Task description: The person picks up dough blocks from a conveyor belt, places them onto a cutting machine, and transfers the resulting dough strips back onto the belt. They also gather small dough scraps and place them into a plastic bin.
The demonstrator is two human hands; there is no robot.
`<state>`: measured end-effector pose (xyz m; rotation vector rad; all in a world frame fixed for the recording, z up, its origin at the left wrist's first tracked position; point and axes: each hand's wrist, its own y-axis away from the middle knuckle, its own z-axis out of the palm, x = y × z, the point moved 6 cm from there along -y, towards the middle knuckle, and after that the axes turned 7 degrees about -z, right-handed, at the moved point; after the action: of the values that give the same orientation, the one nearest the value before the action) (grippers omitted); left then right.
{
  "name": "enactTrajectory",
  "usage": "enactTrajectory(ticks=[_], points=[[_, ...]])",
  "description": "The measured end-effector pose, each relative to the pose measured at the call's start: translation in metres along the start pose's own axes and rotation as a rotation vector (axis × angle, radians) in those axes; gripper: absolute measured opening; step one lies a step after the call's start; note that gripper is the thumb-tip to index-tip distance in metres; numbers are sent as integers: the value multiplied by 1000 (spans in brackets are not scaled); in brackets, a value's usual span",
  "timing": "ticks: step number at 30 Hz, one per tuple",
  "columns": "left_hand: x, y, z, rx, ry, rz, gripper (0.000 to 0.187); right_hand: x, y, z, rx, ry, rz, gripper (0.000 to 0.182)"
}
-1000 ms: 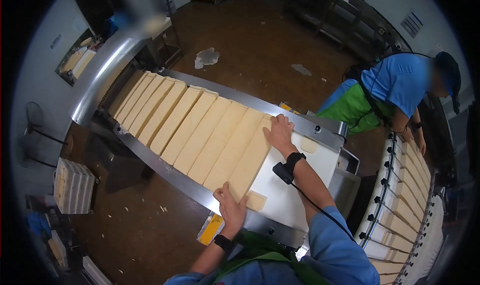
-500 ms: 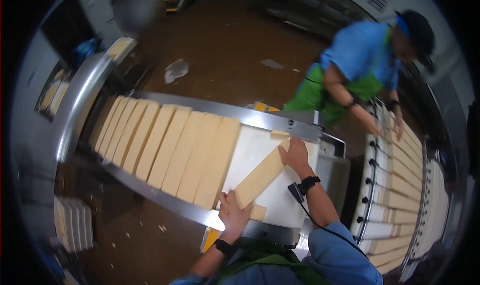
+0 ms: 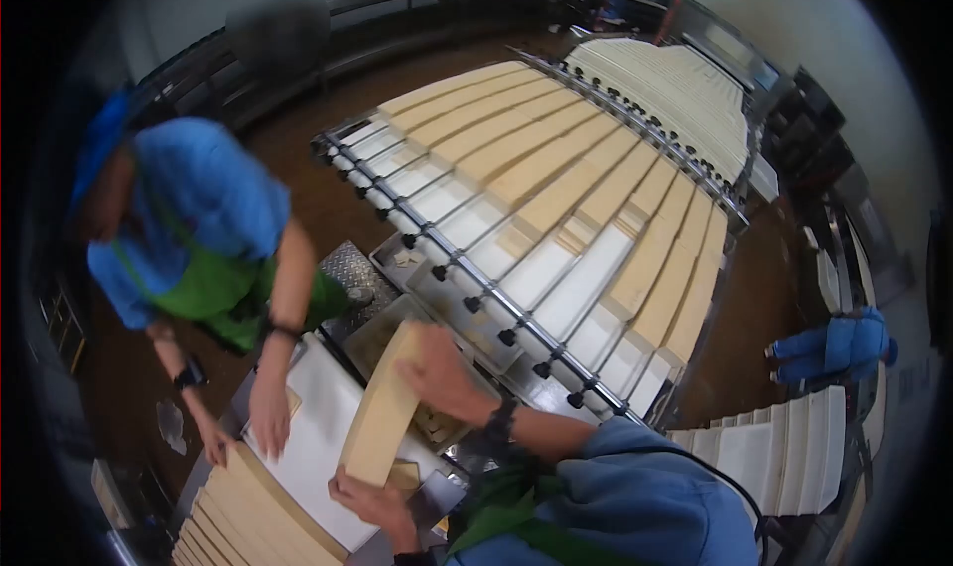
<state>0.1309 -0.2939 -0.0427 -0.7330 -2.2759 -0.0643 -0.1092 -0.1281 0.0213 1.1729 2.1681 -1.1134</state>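
A long pale-yellow slab [image 3: 375, 429] is held tilted between my two hands, above the white conveyor surface [image 3: 316, 407]. My right hand [image 3: 442, 372] is closed around its far end. The near end rests in my left hand [image 3: 375, 506], with the fingers wrapped around it. A small pale offcut [image 3: 404, 475] lies beside my left hand. Below and to the left, a row of similar slabs [image 3: 253, 501] lies side by side. I cannot make out what the slabs are made of.
A co-worker [image 3: 213, 199] in blue and green leans over the slab row, one hand [image 3: 268, 412] above the white surface. Ahead, a wide slotted rack [image 3: 476, 253] carries several slabs in lanes. A bin [image 3: 437, 422] with offcuts stands between. Another person [image 3: 834, 348] is at far right.
My view has turned right toward the slotted rack. The slab has been lifted off the white surface in both hands. The co-worker's hands have moved from the rack to the slab row.
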Motion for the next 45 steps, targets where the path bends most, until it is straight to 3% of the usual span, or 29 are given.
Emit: enactTrajectory(ticks=[2,7,12,14,18,20,23,27,33,39,41,45], points=[[83,8,21,-78,52,102,71,44,-11,-75,246,125,-59,49],[256,57,79,-433,133,463,82,177,-21,-253,537,362,104,38],[352,116,134,-728,134,572,85,283,-25,-345,519,415,231,41],[370,130,161,-878,147,554,84,321,-34,-354,345,452,346,48],[383,137,220,-907,132,524,75,360,-57,-364,146,557,417,59],[384,130,242,-940,62,453,70,367,-69,-362,-161,614,587,69],[395,117,244,-992,27,410,69,386,-67,-353,-226,633,615,72],[389,121,249,-1048,-12,443,71,390,-60,-345,-136,664,513,78],[383,126,253,-1020,25,438,75,387,-62,-347,-168,753,537,83],[381,126,257,-1024,16,442,76,389,-62,-347,-288,627,674,89],[383,127,256,-1002,7,463,76,390,-60,-347,-165,822,520,91],[385,128,259,-989,50,457,74,389,-59,-349,-192,822,562,90]])
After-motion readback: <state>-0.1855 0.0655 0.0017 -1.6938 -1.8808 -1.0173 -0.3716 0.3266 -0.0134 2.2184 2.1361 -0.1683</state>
